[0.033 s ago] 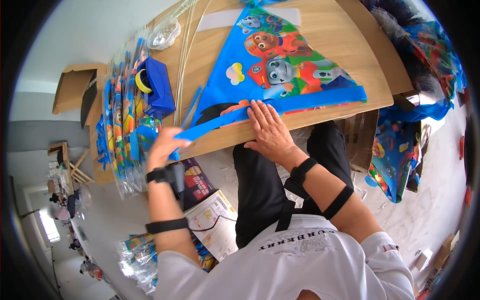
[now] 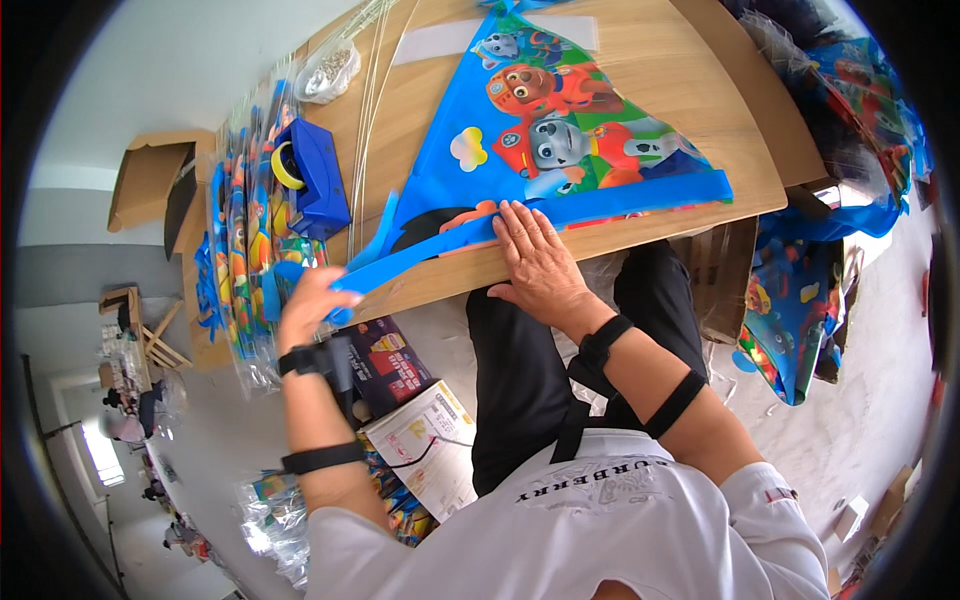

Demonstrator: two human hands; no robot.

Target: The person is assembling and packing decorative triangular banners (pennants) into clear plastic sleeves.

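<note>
A triangular printed sheet that looks like a kite sail (image 2: 462, 110), blue with cartoon dogs, lies on the wooden table. Along its near edge runs a long blue strip (image 2: 640, 198). My right hand (image 2: 541, 262) rests flat across the strip, fingers stretched out, pressing it to the sheet near the table's front edge. My left hand (image 2: 312, 303) is closed on the strip's left end, just off the table's front left edge. Between my two hands the strip spans taut. A second narrow blue piece (image 2: 383, 228) stands up beside the sheet's left corner.
Left of the sheet stand a blue tape dispenser (image 2: 325, 180) with yellow tape and a row of bagged printed packs (image 2: 240, 230). Thin rods (image 2: 372, 90) and a bag of small pieces (image 2: 328, 72) lie farther back. Printed sheets (image 2: 790, 300) hang at the right by a cardboard box (image 2: 722, 280).
My left hand has shifted a little left and down with the strip's end. The narrow blue piece by the left corner has swung upright. My right hand stays in place.
</note>
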